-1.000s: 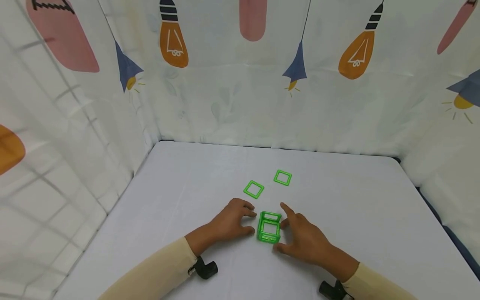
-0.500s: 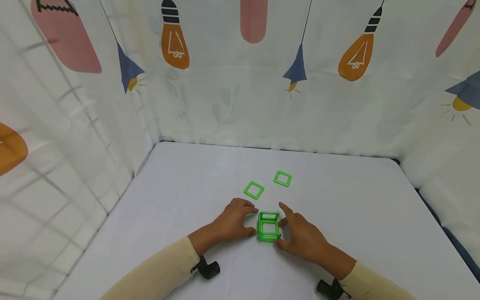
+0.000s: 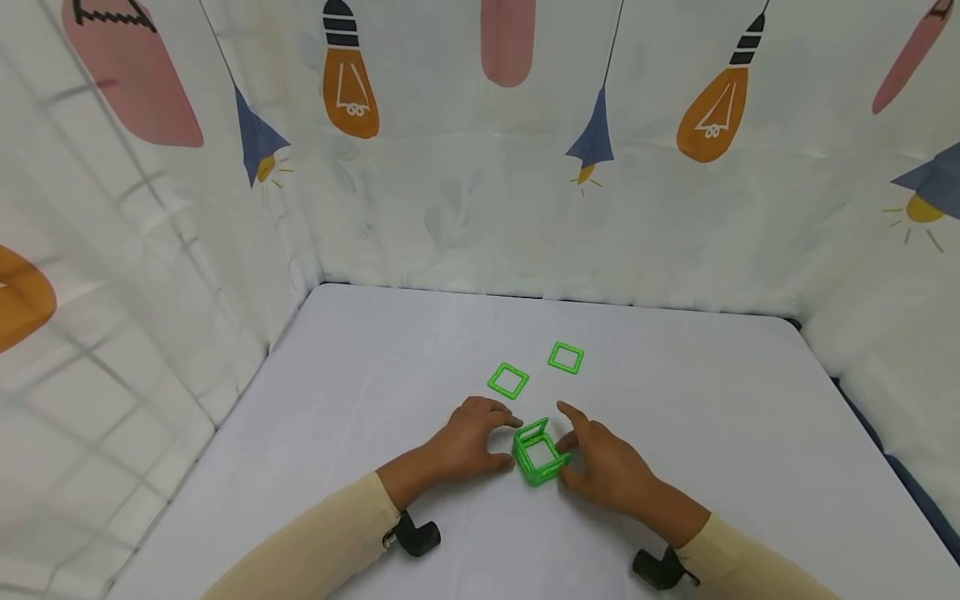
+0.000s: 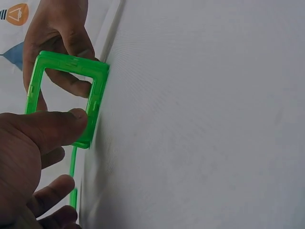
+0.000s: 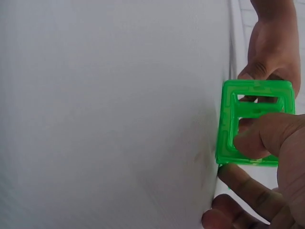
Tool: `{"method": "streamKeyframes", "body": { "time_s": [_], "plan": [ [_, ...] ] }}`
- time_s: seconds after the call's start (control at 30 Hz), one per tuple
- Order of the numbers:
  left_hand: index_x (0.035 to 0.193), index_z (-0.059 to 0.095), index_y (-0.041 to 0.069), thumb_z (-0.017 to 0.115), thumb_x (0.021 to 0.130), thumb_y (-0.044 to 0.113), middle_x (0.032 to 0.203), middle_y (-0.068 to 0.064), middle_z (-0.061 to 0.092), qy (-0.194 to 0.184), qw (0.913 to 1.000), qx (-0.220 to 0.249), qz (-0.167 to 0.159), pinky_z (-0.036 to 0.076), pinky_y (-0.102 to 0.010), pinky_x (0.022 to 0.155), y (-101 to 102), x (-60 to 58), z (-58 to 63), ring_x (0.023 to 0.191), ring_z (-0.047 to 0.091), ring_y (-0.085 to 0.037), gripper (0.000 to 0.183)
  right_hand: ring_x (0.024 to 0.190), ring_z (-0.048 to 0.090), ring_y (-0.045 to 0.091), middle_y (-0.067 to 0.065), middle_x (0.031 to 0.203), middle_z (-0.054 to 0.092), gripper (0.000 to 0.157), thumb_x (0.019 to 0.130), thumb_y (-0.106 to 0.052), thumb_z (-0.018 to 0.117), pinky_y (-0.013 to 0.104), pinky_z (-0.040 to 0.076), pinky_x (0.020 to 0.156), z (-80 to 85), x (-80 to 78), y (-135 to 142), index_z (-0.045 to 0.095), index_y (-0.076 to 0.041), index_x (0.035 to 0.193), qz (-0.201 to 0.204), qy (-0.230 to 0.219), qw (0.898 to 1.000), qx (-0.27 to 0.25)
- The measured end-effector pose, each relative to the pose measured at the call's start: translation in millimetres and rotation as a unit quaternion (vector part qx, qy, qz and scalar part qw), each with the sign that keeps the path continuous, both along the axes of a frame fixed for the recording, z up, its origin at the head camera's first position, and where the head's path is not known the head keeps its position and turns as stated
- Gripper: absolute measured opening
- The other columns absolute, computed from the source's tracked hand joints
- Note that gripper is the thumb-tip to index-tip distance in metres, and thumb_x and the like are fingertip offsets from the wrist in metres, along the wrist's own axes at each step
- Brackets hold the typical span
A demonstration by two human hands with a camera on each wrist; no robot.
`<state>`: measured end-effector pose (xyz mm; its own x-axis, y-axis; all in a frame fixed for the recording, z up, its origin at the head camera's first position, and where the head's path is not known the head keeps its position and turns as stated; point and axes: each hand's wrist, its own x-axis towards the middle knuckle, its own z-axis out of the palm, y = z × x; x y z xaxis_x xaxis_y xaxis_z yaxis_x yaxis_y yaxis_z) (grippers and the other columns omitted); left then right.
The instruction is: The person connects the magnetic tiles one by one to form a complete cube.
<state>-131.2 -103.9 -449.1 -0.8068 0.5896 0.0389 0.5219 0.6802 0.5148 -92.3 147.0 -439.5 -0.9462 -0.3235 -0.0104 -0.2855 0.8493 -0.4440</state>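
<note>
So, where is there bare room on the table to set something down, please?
Left of the left hand and right of the right hand, the table is bare to its side edges. Crowded: the green assembly between the hands, two flat squares beyond.

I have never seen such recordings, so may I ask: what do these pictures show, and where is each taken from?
There is no robot: a person works with a bare left hand and right hand. The wide picture comes from a camera on the head; the close ones come from cameras on the left and right wrists. On the white table lie two flat green squares. Between the hands stands a green structure of similar squares. The hands meet its sides; whether they grip or only touch it, I cannot tell.
</note>
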Motion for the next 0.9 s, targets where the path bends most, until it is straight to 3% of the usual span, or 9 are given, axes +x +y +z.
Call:
{"method": "streamKeyframes", "body": {
  "time_s": [0.37, 0.63, 0.9],
  "plan": [
    [0.112, 0.079, 0.018, 0.086, 0.085, 0.024, 0.133, -0.002, 0.059, -0.023, 0.9989, 0.038, -0.018, 0.035, -0.051, 0.108, -4, -2.4, -2.1, 0.132, 0.044, -0.027, 0.028, 0.113, 0.061, 0.015, -0.019, 0.106, 0.069, 0.087, 0.082, -0.009, 0.080, 0.037, 0.052, 0.090, -1.7, -12.2, 0, 0.035, -0.015, 0.157, 0.028, -0.013, 0.999, -0.012],
    [0.106, 0.082, 0.015, 0.087, 0.084, 0.025, 0.130, -0.001, 0.061, 0.002, 0.9993, 0.021, -0.031, 0.037, -0.049, 0.107, -5, -1.9, -1.7, 0.129, 0.046, -0.026, 0.025, 0.119, 0.061, 0.019, -0.016, 0.107, 0.071, 0.084, 0.083, -0.006, 0.077, 0.041, 0.051, 0.095, -1.2, -17.2, 0, 0.037, -0.013, 0.156, 0.038, -0.018, 0.999, -0.009],
    [0.104, 0.082, 0.015, 0.088, 0.083, 0.025, 0.127, -0.003, 0.062, 0.017, 0.9991, 0.012, -0.036, 0.039, -0.049, 0.106, -5, -3.4, -0.3, 0.126, 0.048, -0.027, 0.024, 0.123, 0.058, 0.018, -0.017, 0.114, 0.069, 0.085, 0.085, -0.002, 0.069, 0.042, 0.048, 0.097, 5.8, -22.0, 9, 0.031, -0.015, 0.160, 0.064, -0.056, 0.996, -0.011]
  ]
}}
